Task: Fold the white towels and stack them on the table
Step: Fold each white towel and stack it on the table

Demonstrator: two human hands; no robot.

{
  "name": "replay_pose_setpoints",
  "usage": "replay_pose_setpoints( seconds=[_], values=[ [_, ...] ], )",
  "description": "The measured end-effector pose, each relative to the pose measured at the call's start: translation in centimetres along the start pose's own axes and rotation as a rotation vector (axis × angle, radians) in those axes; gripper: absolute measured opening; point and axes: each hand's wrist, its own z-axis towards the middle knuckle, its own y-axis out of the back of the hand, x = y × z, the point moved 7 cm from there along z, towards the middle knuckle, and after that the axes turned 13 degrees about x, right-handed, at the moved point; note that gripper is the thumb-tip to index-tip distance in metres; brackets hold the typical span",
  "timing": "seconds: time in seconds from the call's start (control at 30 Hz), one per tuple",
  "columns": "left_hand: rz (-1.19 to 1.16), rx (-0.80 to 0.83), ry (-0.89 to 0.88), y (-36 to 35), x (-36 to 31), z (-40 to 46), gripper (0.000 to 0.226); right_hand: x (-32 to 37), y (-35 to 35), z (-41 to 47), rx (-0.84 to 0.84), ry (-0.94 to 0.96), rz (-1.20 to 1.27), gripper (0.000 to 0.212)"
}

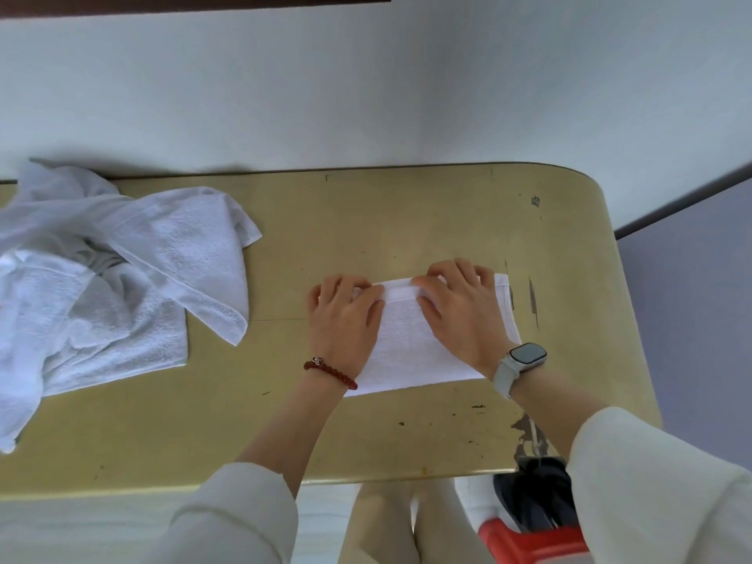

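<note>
A folded white towel [407,348] lies flat on the yellow table [407,221], right of centre. Both hands sit on its far edge. My left hand [344,319], with a red bead bracelet at the wrist, curls its fingers over the towel's far left corner. My right hand [460,307], with a watch on the wrist, curls its fingertips on the far edge near the right corner. A loose heap of unfolded white towels [110,287] covers the table's left end and hangs over the near left edge.
A white wall runs behind the table's far edge. The table's rounded right end borders a grey floor. Below the near edge I see my legs, a red stool [529,543] and a dark object [537,494] at the lower right.
</note>
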Motion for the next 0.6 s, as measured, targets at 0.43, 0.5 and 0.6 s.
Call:
replay_pose_setpoints(
  seconds=[0.43, 0.5, 0.6],
  values=[
    [-0.055, 0.065, 0.061, 0.0, 0.3, 0.8, 0.022, 0.3, 0.6, 0.8, 0.007, 0.003, 0.070, 0.021],
    [-0.052, 0.080, 0.085, 0.0, 0.2, 1.2, 0.018, 0.2, 0.7, 1.0, 0.007, -0.013, 0.081, 0.023],
    [-0.063, 0.113, 0.123, -0.2, 0.3, 1.7, 0.011, 0.1, 0.6, 1.4, 0.007, -0.026, 0.076, 0.025]
  ],
)
